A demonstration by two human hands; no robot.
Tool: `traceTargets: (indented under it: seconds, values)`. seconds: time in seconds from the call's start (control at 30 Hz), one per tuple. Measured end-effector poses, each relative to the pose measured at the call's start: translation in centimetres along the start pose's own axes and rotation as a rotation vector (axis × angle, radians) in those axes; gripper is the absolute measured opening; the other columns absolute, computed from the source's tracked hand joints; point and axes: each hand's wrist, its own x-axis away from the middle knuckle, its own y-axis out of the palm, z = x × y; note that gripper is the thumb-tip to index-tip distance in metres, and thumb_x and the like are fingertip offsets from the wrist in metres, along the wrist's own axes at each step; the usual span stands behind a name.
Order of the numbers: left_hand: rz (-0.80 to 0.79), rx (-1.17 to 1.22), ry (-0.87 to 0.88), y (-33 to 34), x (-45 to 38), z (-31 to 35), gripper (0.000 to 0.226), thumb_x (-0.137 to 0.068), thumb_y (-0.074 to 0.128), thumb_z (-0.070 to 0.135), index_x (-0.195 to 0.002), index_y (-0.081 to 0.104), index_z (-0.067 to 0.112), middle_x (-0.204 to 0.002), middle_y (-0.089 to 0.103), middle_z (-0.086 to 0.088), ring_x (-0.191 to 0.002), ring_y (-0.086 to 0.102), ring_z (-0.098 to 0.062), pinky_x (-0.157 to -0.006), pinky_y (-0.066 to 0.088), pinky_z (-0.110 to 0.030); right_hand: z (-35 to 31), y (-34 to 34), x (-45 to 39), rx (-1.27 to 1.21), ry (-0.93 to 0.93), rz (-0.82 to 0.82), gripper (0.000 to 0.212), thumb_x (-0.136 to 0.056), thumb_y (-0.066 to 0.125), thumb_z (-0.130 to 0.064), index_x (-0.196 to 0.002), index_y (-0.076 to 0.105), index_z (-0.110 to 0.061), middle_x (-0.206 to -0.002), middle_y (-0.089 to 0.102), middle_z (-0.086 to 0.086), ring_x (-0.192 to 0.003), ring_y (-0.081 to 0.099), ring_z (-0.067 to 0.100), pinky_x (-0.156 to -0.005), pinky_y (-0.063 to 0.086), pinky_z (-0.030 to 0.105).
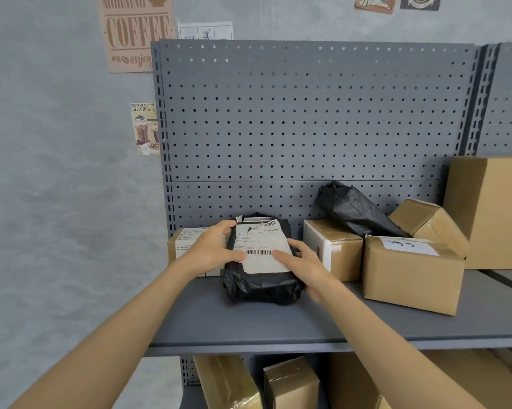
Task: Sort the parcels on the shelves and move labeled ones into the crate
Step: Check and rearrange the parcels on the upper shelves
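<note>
A black plastic-wrapped parcel (262, 286) with a white barcode label (260, 246) on top lies on the grey shelf (248, 329). My left hand (212, 247) clasps its left side, thumb resting on the label. My right hand (306, 265) clasps its right side, thumb on the label too. Behind my left hand stands a small labelled cardboard box (184, 242), partly hidden. No crate is in view.
To the right stand a brown box with a white side (333, 249), a labelled brown box (412, 274), a tilted box (428, 224), a black-wrapped parcel (356, 211) leaning on them, and a large carton (495, 211). More boxes (290, 383) fill the shelf below. A pegboard (307, 113) backs the shelf.
</note>
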Motion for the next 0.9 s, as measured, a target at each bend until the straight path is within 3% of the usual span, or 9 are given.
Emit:
traceTargets:
  seconds: [0.17,0.4,0.5,0.73,0.77,0.83,0.9]
  values:
    - [-0.025,-0.027,0.021,0.5,-0.1,-0.1,0.080,-0.073,0.077,0.012,-0.140,0.034,0.016,-0.141,0.045,-0.003,-0.107,0.057,-0.016,-0.081,0.043,-0.020,0.4,-0.1,0.1,0.041,0.003,-0.002,0.056,-0.087,0.065,-0.016,-0.138,0.041,-0.015,-0.132,0.054,0.009,-0.108,0.058,0.021,-0.084,0.049,0.026]
    - [-0.076,-0.058,-0.028,1.4,-0.1,-0.5,0.082,-0.072,0.078,0.020,-0.141,0.033,0.018,-0.143,0.042,-0.006,-0.124,0.046,-0.021,-0.099,0.040,-0.029,0.4,-0.3,-0.1,0.101,0.044,0.013,0.059,-0.085,0.067,-0.016,-0.137,0.040,-0.016,-0.131,0.053,0.007,-0.093,0.056,0.013,-0.061,0.044,0.015]
    - [-0.156,-0.103,-0.064,1.9,-0.1,-0.8,0.077,-0.075,0.075,0.028,-0.140,0.035,0.019,-0.140,0.044,-0.007,-0.122,0.046,-0.017,-0.097,0.037,-0.025,0.6,-0.4,-0.2,0.153,0.074,0.008,0.061,-0.084,0.068,-0.018,-0.139,0.040,-0.015,-0.132,0.052,0.007,-0.099,0.053,0.015,-0.062,0.042,0.016]
    - [-0.246,-0.126,-0.074,2.4,0.0,-0.7,0.066,-0.087,0.063,0.025,-0.142,0.030,0.010,-0.145,0.040,-0.005,-0.129,0.039,-0.013,-0.094,0.026,-0.015,0.6,-0.4,-0.8,0.237,0.118,0.009,0.063,-0.085,0.067,-0.019,-0.140,0.038,-0.014,-0.137,0.049,0.007,-0.098,0.047,0.013,-0.056,0.036,0.012]
    - [-0.268,-0.160,-0.074,2.4,0.0,-0.4,0.065,-0.088,0.061,0.024,-0.143,0.029,0.011,-0.144,0.039,-0.005,-0.124,0.042,-0.013,-0.092,0.028,-0.016,0.6,-0.4,-0.7,0.260,0.119,0.007,0.064,-0.085,0.067,-0.021,-0.141,0.037,-0.014,-0.138,0.048,0.007,-0.100,0.048,0.014,-0.059,0.039,0.014]
    - [-0.293,-0.228,-0.074,2.3,-0.3,0.5,0.066,-0.088,0.059,0.022,-0.144,0.026,0.013,-0.138,0.042,-0.006,-0.114,0.046,-0.014,-0.088,0.035,-0.021,0.4,-0.5,-0.7,0.373,0.068,0.030,0.068,-0.084,0.068,-0.025,-0.143,0.035,-0.013,-0.143,0.044,0.007,-0.116,0.048,0.019,-0.080,0.043,0.020]
    - [-0.258,-0.272,-0.054,2.1,-0.9,1.5,0.068,-0.085,0.062,0.021,-0.143,0.027,0.014,-0.133,0.044,-0.006,-0.120,0.047,-0.019,-0.093,0.040,-0.028,-0.4,-0.8,-0.7,0.485,-0.058,0.105,0.069,-0.084,0.069,-0.027,-0.143,0.035,-0.013,-0.145,0.042,0.008,-0.130,0.042,0.021,-0.097,0.035,0.023]
